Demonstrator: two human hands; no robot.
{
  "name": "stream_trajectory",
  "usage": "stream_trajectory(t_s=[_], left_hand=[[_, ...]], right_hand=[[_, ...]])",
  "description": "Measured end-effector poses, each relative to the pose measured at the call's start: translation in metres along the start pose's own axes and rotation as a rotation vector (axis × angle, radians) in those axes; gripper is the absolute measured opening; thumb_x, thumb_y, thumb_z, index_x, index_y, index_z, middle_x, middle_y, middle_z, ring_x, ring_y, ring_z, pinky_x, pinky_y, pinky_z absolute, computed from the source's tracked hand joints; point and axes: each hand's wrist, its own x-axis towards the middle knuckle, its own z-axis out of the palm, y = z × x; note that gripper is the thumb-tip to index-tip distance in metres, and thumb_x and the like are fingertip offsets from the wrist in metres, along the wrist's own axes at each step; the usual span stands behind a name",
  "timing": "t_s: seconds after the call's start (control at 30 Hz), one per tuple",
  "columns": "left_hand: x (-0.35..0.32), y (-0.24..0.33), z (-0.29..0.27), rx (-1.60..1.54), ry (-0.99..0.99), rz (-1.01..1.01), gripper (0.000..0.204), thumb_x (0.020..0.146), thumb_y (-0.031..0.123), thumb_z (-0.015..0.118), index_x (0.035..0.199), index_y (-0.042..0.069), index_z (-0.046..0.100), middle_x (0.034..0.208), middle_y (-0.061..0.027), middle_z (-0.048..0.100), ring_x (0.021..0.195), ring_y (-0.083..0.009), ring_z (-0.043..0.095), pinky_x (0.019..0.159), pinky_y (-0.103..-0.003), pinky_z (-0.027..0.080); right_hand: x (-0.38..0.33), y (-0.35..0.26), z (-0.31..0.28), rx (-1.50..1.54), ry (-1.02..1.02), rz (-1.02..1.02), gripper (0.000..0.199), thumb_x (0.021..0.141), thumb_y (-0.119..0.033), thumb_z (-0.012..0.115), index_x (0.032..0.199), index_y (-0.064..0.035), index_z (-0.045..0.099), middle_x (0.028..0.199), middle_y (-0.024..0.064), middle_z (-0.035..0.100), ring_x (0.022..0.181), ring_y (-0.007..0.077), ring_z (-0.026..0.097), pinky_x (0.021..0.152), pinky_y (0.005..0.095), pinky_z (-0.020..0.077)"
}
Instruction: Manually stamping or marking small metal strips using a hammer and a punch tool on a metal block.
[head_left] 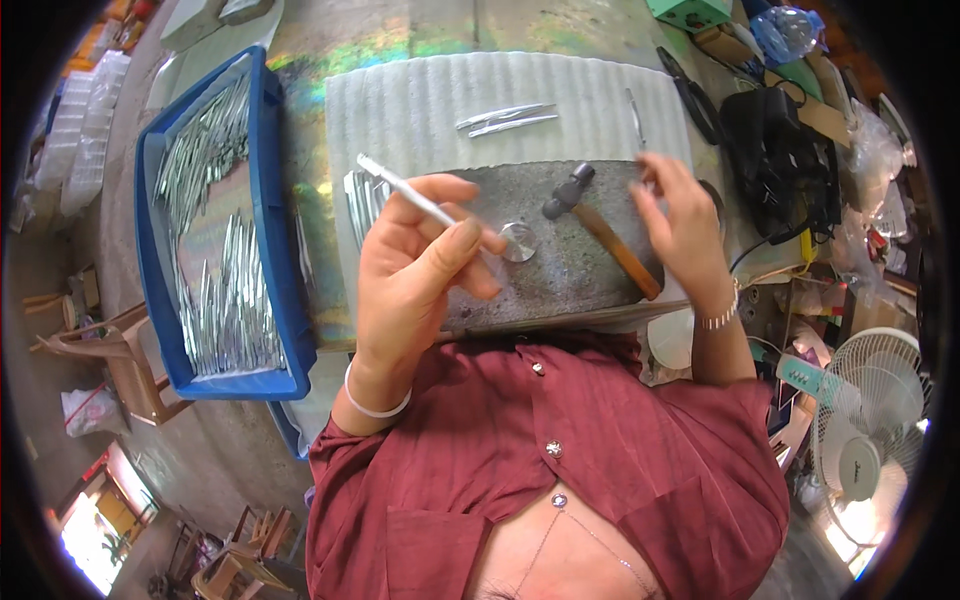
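My left hand (pixel 425 250) pinches a slim silvery metal strip (pixel 400 185) between thumb and fingers, raised above the left part of a dark grey slab (pixel 500 285). A small round shiny metal piece (pixel 519 242) sits on the slab beside these fingers. To its right lies a ball-peen hammer (pixel 610 235) with a wooden handle. My right hand (pixel 685 215) is at the slab's right edge, thumb and forefinger apart. Just beyond its fingertips a thin dark rod-like tool (pixel 636 115) lies on white foam sheeting (pixel 400 110); whether they touch it is unclear.
Several silvery strips (pixel 505 120) lie on the foam, and more strips (pixel 365 205) are left of the slab. A blue tray (pixel 272 230) full of strips stands at the left. Black-handled cutters (pixel 690 95), a black device (pixel 765 145) and a fan (pixel 870 410) are at the right.
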Motion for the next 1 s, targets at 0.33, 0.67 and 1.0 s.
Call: stream_trajectory(t_s=[0.33,0.67,1.0], left_hand=[[-0.023,0.002,0.004,0.43,0.057,0.057,0.02,0.093,0.01,0.055,0.109,-0.003,0.054,0.083,-0.0113,0.064,0.061,-0.0109,0.06,0.056,-0.02,0.048],[-0.018,0.01,0.007,0.451,-0.028,-0.053,0.023,0.091,0.005,0.057,0.112,-0.004,0.058,0.077,-0.0049,0.064,0.066,-0.0045,0.057,0.058,-0.017,0.045],[-0.013,-0.014,0.018,0.365,-0.089,0.048,0.025,0.09,-0.002,0.055,0.116,-0.003,0.054,0.093,-0.0074,0.066,0.085,-0.0089,0.061,0.073,-0.02,0.048]], right_hand=[[0.097,0.111,0.043,-0.301,-0.06,0.202,0.039,0.075,-0.01,0.057,0.111,0.0022,0.049,0.084,0.0212,0.062,0.081,0.033,0.063,0.071,0.0427,0.0468],[0.066,0.051,-0.032,0.185,-0.129,0.128,0.02,0.084,-0.011,0.051,0.097,0.0037,0.057,0.075,0.0102,0.061,0.063,0.0149,0.057,0.061,0.0278,0.0465],[0.002,-0.075,-0.02,1.042,-0.457,0.085,0.013,0.091,-0.001,0.052,0.104,0.0033,0.053,0.079,0.006,0.062,0.062,0.006,0.059,0.053,0.017,0.0454]])
